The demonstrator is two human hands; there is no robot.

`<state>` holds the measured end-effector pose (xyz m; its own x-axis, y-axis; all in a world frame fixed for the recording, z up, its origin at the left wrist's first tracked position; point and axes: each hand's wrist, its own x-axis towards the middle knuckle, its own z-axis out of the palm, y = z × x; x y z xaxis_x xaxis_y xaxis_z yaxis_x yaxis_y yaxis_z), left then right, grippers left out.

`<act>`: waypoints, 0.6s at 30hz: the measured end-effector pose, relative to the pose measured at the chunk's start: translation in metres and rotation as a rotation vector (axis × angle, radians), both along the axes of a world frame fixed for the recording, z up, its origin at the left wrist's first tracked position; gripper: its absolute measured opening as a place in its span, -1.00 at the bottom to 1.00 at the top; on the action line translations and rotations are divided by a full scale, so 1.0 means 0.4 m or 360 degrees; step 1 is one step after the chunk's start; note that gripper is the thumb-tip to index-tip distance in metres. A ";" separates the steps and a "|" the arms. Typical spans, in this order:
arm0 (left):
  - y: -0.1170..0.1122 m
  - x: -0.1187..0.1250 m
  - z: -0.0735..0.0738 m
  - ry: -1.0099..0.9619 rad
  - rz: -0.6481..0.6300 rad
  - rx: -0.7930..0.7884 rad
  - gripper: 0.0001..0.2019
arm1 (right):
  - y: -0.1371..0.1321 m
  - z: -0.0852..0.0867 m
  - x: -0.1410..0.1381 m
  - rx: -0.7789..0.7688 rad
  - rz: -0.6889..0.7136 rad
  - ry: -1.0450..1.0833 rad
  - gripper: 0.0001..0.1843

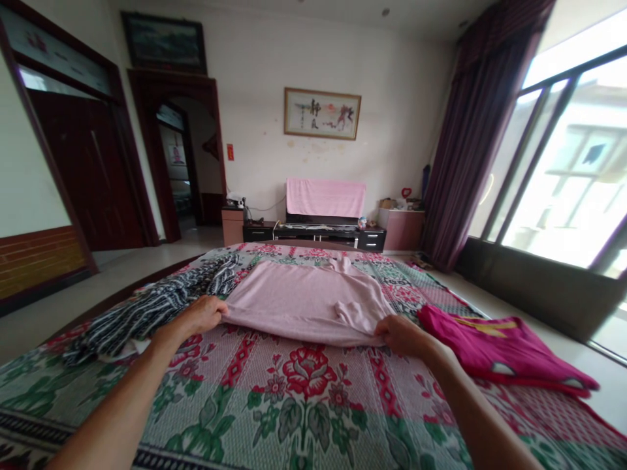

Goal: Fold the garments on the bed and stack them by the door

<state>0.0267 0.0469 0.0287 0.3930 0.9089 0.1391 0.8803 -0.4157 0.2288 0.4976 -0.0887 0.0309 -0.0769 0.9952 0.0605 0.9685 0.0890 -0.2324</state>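
Note:
A pale pink shirt lies spread on the flowered bedspread, its near edge stretched between my two hands. My left hand pinches the near left corner with closed fingers. At the near right corner, my right hand grips the fabric in the same way. One sleeve of the shirt lies folded in over its right part. Left of the shirt is a heap of black-and-white striped clothing. On the right rests a folded magenta garment with a yellow print.
Beyond the bed's far edge stands a low black cabinet, with a pink cloth draped over a screen-like panel above it. A purple curtain hangs beside the window on the right. Two doorways are on the left.

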 end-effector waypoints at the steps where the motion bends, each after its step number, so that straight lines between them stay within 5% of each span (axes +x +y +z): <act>1: -0.005 0.001 0.005 0.0006 -0.0020 -0.0031 -0.73 | 0.000 0.000 0.000 -0.0031 0.0029 -0.0007 -0.60; 7: -0.015 -0.003 0.020 0.0030 -0.0044 -0.0201 -0.75 | -0.001 0.015 -0.011 -0.0231 0.0207 -0.0049 -0.66; 18: -0.027 -0.006 0.019 0.0141 0.0037 -0.0450 -0.71 | -0.023 0.032 -0.033 -0.0527 0.0206 0.0080 -0.72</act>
